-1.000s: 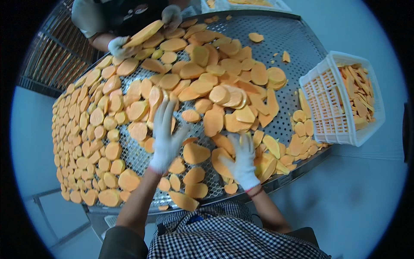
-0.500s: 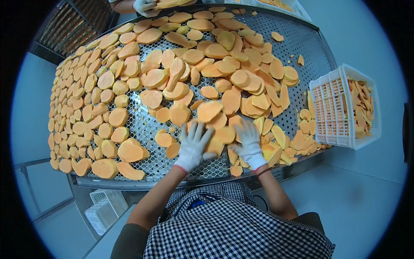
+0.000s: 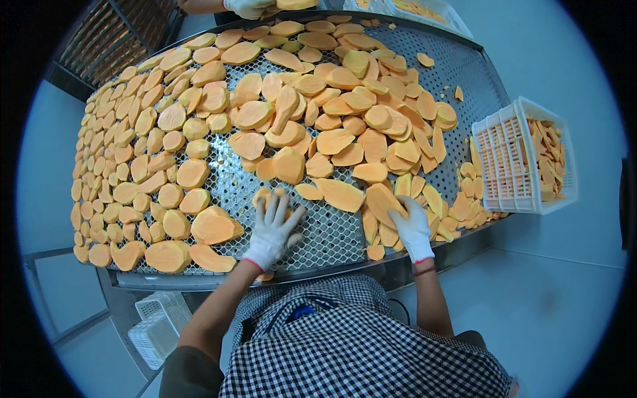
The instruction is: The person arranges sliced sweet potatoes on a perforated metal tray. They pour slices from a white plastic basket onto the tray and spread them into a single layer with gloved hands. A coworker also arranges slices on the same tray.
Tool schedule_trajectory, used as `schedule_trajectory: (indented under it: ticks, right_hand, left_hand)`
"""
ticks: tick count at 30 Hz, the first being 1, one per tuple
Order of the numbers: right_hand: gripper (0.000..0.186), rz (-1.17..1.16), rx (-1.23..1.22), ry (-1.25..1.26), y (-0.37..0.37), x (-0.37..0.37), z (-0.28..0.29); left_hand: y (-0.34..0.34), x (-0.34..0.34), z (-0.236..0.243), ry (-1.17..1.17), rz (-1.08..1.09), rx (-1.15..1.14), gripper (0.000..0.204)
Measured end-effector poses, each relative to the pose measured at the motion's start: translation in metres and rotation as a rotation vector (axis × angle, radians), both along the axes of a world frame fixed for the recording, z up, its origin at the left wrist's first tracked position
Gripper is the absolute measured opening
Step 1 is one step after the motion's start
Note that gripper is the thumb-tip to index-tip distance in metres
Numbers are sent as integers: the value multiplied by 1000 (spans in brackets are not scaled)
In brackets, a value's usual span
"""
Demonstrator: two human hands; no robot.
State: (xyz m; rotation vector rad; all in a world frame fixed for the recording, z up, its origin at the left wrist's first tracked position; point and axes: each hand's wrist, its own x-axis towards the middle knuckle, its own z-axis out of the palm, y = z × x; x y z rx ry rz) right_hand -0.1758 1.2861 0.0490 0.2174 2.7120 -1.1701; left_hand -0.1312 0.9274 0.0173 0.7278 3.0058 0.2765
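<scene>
Orange slices that look like sweet potato lie across a mesh tray (image 3: 325, 242) on the metal table. My left hand (image 3: 267, 235), in a white glove, rests fingers outstretched over small slices (image 3: 262, 194) on the mesh. Farther right, my gloved right hand (image 3: 415, 232) grips a long sweet potato slice (image 3: 381, 200), thumb on its top face, above other slices. Between my hands lies another long slice (image 3: 342, 195). Beyond them is a heaped pile of slices (image 3: 371, 119); on the left, slices (image 3: 139, 169) are spread mostly in a single layer.
A white plastic basket (image 3: 507, 166) of orange pieces stands at the table's right. Another person's gloved hand (image 3: 249, 6) holds a slice at the far edge. A slatted rack (image 3: 99, 40) is at far left; white baskets (image 3: 156, 331) sit below the near edge.
My hands have moved apart, the left leftward and the right rightward. Slices between them have shifted, baring more mesh. My right hand now has hold of a long slice.
</scene>
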Motion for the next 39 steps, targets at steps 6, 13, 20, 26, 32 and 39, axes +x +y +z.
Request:
schedule_trajectory:
  ticks: [6,13,20,26,32,39]
  right_hand:
    - [38,190,-189,145,-74,45,26]
    - [69,712,222,308,-164,95,-39]
    - [68,693,203,281,-213,84,-37]
    - [57,721,-86,370,-238,78,-39]
    - [77,109,487,329,-130,3,-52]
    - [67,507,557,334,-168,30,-43]
  left_hand:
    - [-15,-92,19,145,112,205,53]
    - [-108,-20,70,163,355,442,46]
    - [-125,85,25,-38,195,70,104]
    - [-118,89,9,-5,92,-5,100]
    - [-117,90,8,-21,103,8,97]
    - [-119,90,9,-10,100,22,95]
